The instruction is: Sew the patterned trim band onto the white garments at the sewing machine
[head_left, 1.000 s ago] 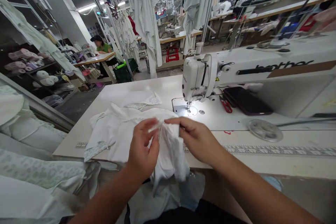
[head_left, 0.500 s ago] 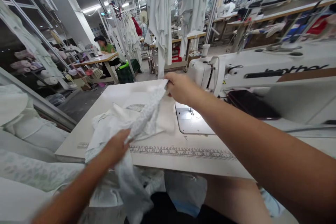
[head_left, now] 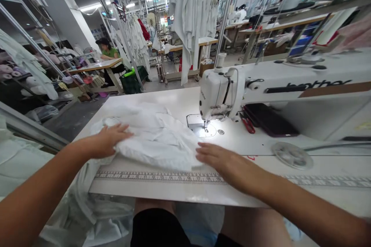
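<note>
A white piece of fabric [head_left: 162, 135] lies spread and wrinkled on the sewing table [head_left: 179, 191], left of the needle. My left hand [head_left: 111, 139] rests at its left end with fingers stretched out. At the right edge of the cloth is my right hand [head_left: 216, 158], flat, its fingertips touching the fabric. Just beyond that hand stands a white sewing machine [head_left: 216, 94], its lamp lighting the needle plate [head_left: 193, 123]. Part of the fabric hangs over the table's near left edge.
Under the machine arm lie a dark phone [head_left: 272, 119] and red-handled snips [head_left: 247, 123]. A round metal disc [head_left: 292, 155] is at the right. A printed ruler [head_left: 171, 177] runs along the front edge. More white cloth [head_left: 20, 158] is heaped left. A person in green [head_left: 110, 52] sits farther back.
The cloth, held up between both hands before, now lies on the table. My right hand has come down and nearer, my left has shifted left, and both have loosened their fingers.
</note>
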{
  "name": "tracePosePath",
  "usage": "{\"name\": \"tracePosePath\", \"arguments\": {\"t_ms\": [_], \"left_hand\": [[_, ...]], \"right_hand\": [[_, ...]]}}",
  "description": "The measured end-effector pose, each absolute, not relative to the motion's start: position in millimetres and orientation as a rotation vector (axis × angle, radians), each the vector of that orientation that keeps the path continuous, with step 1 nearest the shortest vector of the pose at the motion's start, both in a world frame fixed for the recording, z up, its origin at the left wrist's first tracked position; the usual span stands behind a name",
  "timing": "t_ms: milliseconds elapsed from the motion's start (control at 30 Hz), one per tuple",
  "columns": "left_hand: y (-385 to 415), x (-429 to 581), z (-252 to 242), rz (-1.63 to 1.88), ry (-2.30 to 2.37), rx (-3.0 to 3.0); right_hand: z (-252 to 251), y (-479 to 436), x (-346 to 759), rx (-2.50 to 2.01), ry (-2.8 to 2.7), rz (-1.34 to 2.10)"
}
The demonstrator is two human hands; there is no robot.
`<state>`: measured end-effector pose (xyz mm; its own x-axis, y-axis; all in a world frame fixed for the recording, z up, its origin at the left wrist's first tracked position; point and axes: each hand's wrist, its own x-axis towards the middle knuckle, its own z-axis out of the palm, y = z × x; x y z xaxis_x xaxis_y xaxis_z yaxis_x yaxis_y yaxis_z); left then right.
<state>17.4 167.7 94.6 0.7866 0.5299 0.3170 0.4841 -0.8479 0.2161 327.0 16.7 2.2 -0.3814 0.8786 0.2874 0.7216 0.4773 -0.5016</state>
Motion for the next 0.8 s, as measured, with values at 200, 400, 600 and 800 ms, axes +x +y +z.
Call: {"name": "tracePosePath", "arguments": {"t_ms": [200, 400, 600, 800], "left_hand": [[122.0, 79.5, 50.5, 0.36, 0.556, 2.657], [130.7, 171.3, 6.0, -0.036, 1.074, 2.767], [190.5, 214.9, -4.2, 0.029, 0.81, 2.871], [217.8, 243.1, -6.7, 0.233, 0.609, 2.911]], "right_hand": [[-20.4, 0.1, 332.5, -1.414, -2.33, 0.393], [-19.0, 10.0, 338.6, -1.416, -2.345, 0.022], [-22.5, 21.7, 363.4, -1.561, -2.303, -0.159], [-20.9, 24.1, 364.6, -1.638, -2.198, -0.327]]}}
